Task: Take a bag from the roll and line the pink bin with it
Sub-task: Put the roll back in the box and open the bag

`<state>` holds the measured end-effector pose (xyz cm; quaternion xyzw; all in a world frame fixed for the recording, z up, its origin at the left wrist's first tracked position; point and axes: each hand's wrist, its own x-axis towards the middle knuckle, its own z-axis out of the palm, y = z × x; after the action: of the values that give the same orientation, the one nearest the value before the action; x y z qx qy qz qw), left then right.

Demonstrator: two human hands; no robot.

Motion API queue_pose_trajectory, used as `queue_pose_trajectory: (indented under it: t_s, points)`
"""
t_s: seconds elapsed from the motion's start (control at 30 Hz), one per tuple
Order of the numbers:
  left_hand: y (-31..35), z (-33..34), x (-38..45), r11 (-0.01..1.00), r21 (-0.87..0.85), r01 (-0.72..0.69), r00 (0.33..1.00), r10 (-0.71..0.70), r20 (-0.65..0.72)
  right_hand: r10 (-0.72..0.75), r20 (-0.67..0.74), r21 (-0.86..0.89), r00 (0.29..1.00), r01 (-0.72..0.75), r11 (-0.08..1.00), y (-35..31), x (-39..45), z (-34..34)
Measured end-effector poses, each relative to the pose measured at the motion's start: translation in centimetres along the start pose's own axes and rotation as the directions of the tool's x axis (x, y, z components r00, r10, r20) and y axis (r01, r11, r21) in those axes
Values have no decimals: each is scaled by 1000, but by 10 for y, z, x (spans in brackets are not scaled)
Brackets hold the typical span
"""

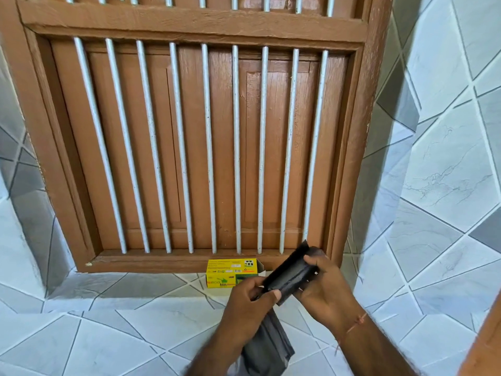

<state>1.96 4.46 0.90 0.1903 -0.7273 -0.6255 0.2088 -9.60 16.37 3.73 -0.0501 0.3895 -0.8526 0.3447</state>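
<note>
A black roll of bin bags point(291, 272) is held tilted in front of me, above the tiled ledge. My right hand point(324, 286) grips its upper right end from behind. My left hand point(250, 299) pinches the lower left end with the thumb on top. A loose length of black bag point(268, 346) hangs down from the roll, under my left wrist. A yellow and green bin-bag box point(230, 272) stands open on the ledge just behind the roll. The pink bin is out of view.
A brown wooden window frame point(189, 23) with white vertical bars point(208, 147) fills the wall ahead. Grey and white tiles point(447, 172) cover the ledge and side walls. A brown edge point(485, 348) shows at the lower right.
</note>
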Motion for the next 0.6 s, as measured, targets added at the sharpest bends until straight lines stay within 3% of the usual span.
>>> queue_pose_trajectory:
  t_s: [0.1, 0.17, 0.23, 0.3, 0.37, 0.43, 0.6]
  points:
    - [-5, -22, 2, 994, -98, 51, 998, -48, 42, 35, 108, -294, 994, -1, 956, -3, -5, -9]
    - [-12, -33, 6, 997, -52, 62, 996, -59, 73, 58, 148, -533, 987, 30, 845, -4, -9, -17]
    - [-17, -41, 10, 995, 91, 49, 993, -58, 98, 42, 142, -689, 989, 69, 722, -3, -9, -25]
    - [-22, -49, 17, 935, 351, -49, 998, 31, 58, -51, 131, -702, 990, 129, 701, 1, -7, -33]
    - [-18, -58, 25, 658, 741, -132, 982, 189, 8, -207, 77, -611, 975, 210, 763, 3, 0, -44]
    - [-10, -58, 41, 401, 902, -159, 963, 266, 52, -323, -15, -537, 946, 265, 801, 1, 9, -53]
    - [-3, -46, 93, 177, 969, -175, 981, 118, 156, -376, -57, -495, 925, 301, 815, -4, 37, -54]
